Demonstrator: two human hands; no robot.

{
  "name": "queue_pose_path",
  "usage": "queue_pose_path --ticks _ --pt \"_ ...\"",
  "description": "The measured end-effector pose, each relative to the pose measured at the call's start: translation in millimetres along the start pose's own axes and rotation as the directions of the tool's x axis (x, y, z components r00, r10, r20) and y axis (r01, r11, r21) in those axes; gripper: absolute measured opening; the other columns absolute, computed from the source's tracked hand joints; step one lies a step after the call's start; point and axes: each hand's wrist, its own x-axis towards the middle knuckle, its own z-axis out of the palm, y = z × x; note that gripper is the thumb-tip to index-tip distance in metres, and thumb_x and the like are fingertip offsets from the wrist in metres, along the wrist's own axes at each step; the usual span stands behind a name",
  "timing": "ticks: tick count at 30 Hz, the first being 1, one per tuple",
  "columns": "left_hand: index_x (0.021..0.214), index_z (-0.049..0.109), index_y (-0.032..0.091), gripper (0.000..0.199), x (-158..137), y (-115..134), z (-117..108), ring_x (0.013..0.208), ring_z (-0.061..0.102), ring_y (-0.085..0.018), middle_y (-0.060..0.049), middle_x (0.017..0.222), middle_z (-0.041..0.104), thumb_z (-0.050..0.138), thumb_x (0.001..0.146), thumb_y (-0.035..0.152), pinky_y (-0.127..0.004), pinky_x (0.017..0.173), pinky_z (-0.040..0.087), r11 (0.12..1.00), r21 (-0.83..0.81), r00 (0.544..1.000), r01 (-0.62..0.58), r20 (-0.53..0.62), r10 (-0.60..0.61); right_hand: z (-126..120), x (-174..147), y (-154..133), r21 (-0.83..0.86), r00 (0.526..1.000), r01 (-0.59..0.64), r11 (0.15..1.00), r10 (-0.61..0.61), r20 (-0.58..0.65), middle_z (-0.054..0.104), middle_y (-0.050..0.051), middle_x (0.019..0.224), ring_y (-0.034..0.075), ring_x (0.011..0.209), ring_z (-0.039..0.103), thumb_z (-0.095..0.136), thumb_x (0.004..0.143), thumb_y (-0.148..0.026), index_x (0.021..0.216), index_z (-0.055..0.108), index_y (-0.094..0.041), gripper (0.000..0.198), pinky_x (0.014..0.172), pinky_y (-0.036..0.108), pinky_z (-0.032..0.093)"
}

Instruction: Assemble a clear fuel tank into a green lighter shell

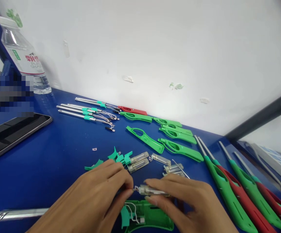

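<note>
My right hand (189,197) grips a clear lighter fuel tank (150,190) between thumb and fingers, its valve end turned to the left. At that end sits a small pale clip (136,188). The thumb and forefinger of my left hand (101,187) are pinched beside the clip; what they hold is too thin to make out. Below both hands lies an open green lighter casing half (159,215) with white wires and a teal part (125,216) inside. A silver lighter tube (21,213) shows left of my left hand, its right part hidden.
Beyond my hands lie several more fuel tanks (139,165) and teal triggers (123,158). Further back are wired tubes (82,111) and green casing halves (145,139). Assembled lighters (228,191) line the right. A phone (16,134) and a bottle (25,61) are at left.
</note>
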Motion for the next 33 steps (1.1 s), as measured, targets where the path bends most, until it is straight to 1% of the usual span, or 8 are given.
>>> queue_pose_path --ticks 4,9,15,20,25,28,31,33 --pt "0.104 0.08 0.03 0.024 -14 -6 2 0.092 0.074 -0.023 0.0 0.096 0.077 0.069 0.123 0.041 -0.028 0.086 0.064 0.999 -0.019 0.999 -0.033 0.008 0.033 2 4 -2 0.004 0.999 0.011 1.0 -0.011 -0.033 0.1 -0.013 0.105 0.024 0.091 0.1 0.096 0.109 -0.049 0.133 0.098 -0.058 0.026 0.082 0.02 0.078" --pt "0.11 0.071 0.034 0.021 -24 -12 1 0.088 0.076 -0.015 0.01 0.1 0.077 0.061 0.122 0.018 -0.031 0.086 0.055 0.987 -0.126 0.995 -0.102 -0.034 0.099 2 4 -1 -0.009 0.999 0.034 0.999 -0.035 -0.018 0.1 -0.011 0.103 0.025 0.087 0.1 0.093 0.112 -0.053 0.13 0.1 -0.055 0.02 0.082 0.021 0.078" --pt "0.112 0.069 0.033 0.023 -16 -10 1 0.087 0.076 -0.014 0.01 0.101 0.076 0.06 0.12 0.014 -0.031 0.084 0.055 0.985 -0.14 0.995 -0.098 -0.03 0.094 5 18 -11 -0.185 0.997 0.07 0.98 -0.074 -0.01 0.094 0.003 0.079 0.036 0.073 0.096 0.098 0.101 -0.061 0.114 0.104 -0.047 0.02 0.056 0.032 0.077" --pt "0.11 0.066 0.032 0.025 -19 -10 0 0.087 0.074 -0.016 0.009 0.101 0.076 0.057 0.118 0.01 -0.032 0.077 0.054 0.983 -0.11 0.989 -0.145 -0.024 0.143 9 41 -22 -0.3 0.993 0.114 0.947 -0.119 0.0 0.093 0.005 0.077 0.038 0.074 0.096 0.099 0.095 -0.068 0.106 0.104 -0.045 0.026 0.053 0.032 0.075" --pt "0.11 0.069 0.034 0.025 -17 -8 0 0.086 0.073 -0.015 0.01 0.099 0.074 0.06 0.119 0.012 -0.029 0.079 0.053 0.978 -0.189 0.996 -0.091 -0.042 0.084 1 23 -17 -0.21 0.999 0.05 0.976 -0.05 0.006 0.096 0.004 0.083 0.036 0.075 0.097 0.099 0.099 -0.061 0.112 0.105 -0.045 0.022 0.058 0.031 0.077" --pt "0.11 0.068 0.032 0.026 -13 -7 0 0.086 0.073 -0.015 0.009 0.099 0.075 0.058 0.12 0.011 -0.028 0.078 0.054 0.969 -0.218 0.993 -0.114 -0.058 0.104 -3 7 -11 -0.063 1.0 -0.013 0.998 0.014 0.024 0.099 -0.002 0.096 0.03 0.081 0.099 0.096 0.107 -0.052 0.123 0.103 -0.048 0.018 0.071 0.024 0.078" --pt "0.11 0.068 0.032 0.025 -13 -9 1 0.087 0.074 -0.014 0.01 0.099 0.075 0.058 0.122 0.013 -0.029 0.081 0.054 0.976 -0.169 0.991 -0.134 -0.044 0.128 -3 -1 -6 0.027 0.997 -0.05 0.998 0.049 0.051 0.1 -0.009 0.105 0.024 0.09 0.1 0.094 0.111 -0.046 0.132 0.1 -0.053 0.023 0.083 0.019 0.076" --pt "0.109 0.067 0.031 0.026 -15 -10 1 0.088 0.076 -0.015 0.009 0.098 0.076 0.055 0.122 0.012 -0.031 0.086 0.055 0.983 -0.096 0.988 -0.153 -0.023 0.152 -2 -2 -3 0.018 0.998 -0.044 0.999 0.043 0.044 0.1 -0.009 0.103 0.024 0.088 0.1 0.095 0.111 -0.046 0.133 0.1 -0.053 0.024 0.082 0.02 0.077"
